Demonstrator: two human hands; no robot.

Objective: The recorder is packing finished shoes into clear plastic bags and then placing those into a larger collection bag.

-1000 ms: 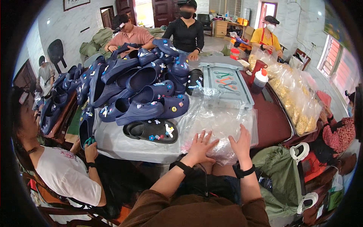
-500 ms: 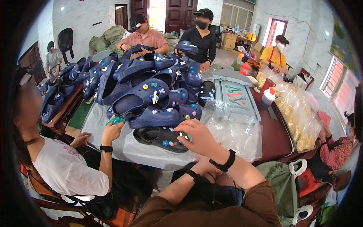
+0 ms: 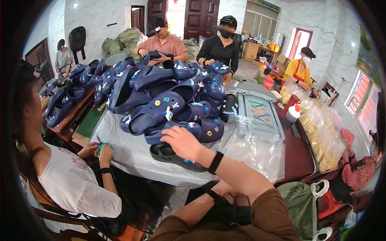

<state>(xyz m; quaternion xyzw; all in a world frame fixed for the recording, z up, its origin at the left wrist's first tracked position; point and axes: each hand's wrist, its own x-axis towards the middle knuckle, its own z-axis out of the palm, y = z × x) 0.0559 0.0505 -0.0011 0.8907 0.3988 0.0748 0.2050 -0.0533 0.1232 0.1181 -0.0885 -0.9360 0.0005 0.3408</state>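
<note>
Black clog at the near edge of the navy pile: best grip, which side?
Probably the near side wall of the black clog, at its open left end, coming from the near left: the opening faces up there, while navy clogs crowd its far side.

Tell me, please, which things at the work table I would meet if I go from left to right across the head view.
Teal-handled scissors, black foam clog near the front edge, second black clog beside the pile, grey plastic panel with green and orange shapes, clear bags of gold-coloured pieces.
</note>
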